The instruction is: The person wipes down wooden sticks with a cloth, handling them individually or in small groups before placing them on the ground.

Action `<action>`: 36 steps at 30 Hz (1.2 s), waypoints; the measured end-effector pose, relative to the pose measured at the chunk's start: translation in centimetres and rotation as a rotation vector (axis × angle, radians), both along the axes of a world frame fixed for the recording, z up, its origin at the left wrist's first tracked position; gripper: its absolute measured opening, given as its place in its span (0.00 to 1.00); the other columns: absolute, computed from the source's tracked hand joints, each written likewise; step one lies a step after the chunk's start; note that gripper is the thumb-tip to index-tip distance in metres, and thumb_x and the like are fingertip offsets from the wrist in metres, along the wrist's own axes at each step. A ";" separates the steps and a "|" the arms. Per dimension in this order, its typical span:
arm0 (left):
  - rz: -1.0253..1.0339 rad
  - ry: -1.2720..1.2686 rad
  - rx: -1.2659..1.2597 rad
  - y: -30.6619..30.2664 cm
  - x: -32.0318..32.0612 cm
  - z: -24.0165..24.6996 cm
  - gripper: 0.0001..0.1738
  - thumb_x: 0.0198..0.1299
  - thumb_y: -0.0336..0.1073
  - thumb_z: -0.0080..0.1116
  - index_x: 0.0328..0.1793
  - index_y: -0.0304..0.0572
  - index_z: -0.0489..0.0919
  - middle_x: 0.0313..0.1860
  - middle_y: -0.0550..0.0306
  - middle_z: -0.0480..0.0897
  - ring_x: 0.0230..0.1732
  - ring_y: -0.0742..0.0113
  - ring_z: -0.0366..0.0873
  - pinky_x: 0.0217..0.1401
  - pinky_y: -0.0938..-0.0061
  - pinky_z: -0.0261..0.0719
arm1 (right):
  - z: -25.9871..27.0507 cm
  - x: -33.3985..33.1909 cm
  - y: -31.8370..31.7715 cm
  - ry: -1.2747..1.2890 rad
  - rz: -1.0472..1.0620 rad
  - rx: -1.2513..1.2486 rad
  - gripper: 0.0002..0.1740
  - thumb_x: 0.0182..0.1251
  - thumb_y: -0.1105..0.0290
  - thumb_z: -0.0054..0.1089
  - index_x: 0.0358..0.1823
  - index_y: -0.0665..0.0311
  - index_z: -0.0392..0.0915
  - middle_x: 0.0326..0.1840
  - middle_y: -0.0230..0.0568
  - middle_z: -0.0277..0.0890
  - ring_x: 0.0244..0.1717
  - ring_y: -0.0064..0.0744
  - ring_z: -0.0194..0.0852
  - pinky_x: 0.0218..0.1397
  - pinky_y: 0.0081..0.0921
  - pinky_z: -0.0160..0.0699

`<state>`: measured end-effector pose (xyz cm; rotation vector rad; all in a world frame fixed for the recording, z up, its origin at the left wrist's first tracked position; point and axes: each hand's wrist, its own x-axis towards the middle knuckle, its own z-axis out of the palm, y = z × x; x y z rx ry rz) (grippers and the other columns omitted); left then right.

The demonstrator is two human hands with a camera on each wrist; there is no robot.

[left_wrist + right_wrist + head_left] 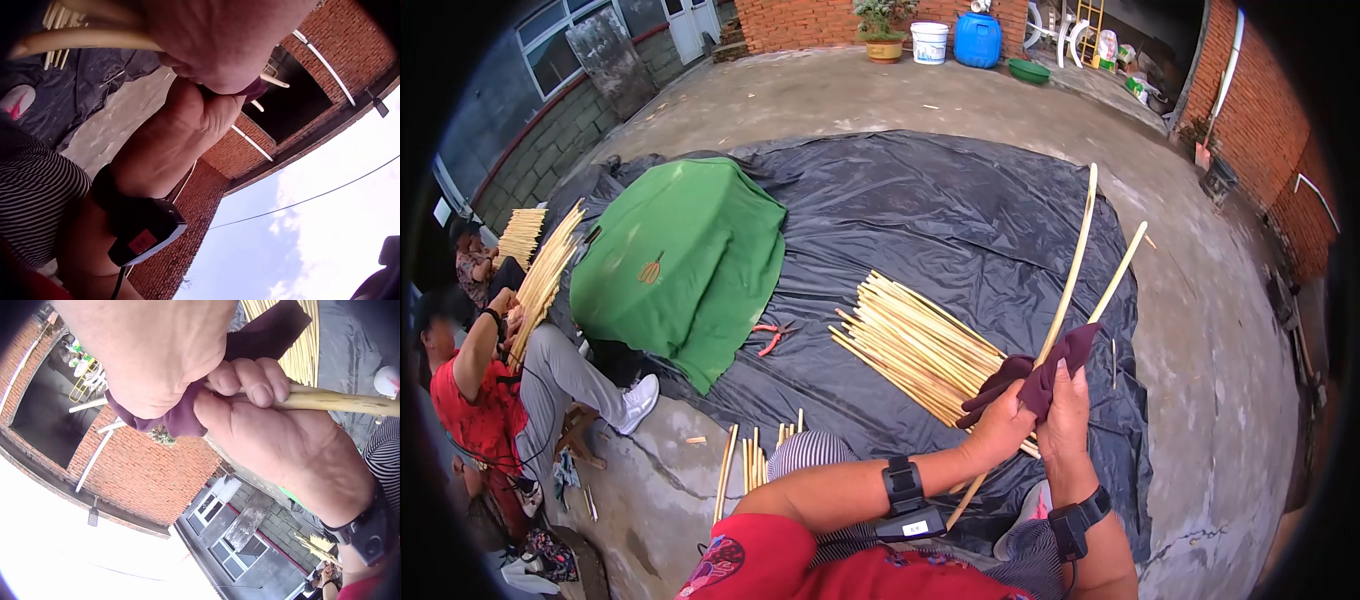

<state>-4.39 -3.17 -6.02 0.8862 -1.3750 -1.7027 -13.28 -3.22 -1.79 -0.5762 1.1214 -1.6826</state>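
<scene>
Two pale wooden sticks (1068, 275) slant up from my hands, the longer one bowed; a lower end comes out below. A maroon cloth (1072, 352) is wrapped about them where my hands meet. My left hand (1003, 428) grips the sticks, its fingers curled round them in the right wrist view. Close beside it, my right hand (1064, 412) grips the cloth around the sticks, and the cloth hides the sticks there. A pile of similar sticks (920, 345) lies on the black plastic sheet (850, 220) just beyond my hands.
A green cloth (685, 250) covers a heap at the left, with red-handled pliers (772, 338) near it. Short sticks (752, 460) stand by my knee. A person in red (475, 395) sits at the left holding a stick bundle (545, 275). Another person sits behind.
</scene>
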 end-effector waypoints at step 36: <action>-0.492 0.414 0.744 -1.0 3.4 2.5 0.26 0.71 0.58 0.37 0.43 0.43 0.72 0.23 0.60 0.75 0.23 0.69 0.77 0.23 0.78 0.75 | -0.9 -3.2 -1.9 -0.391 0.362 -0.213 0.24 0.66 0.65 0.59 0.60 0.63 0.66 0.42 0.39 0.75 0.43 0.29 0.77 0.46 0.25 0.80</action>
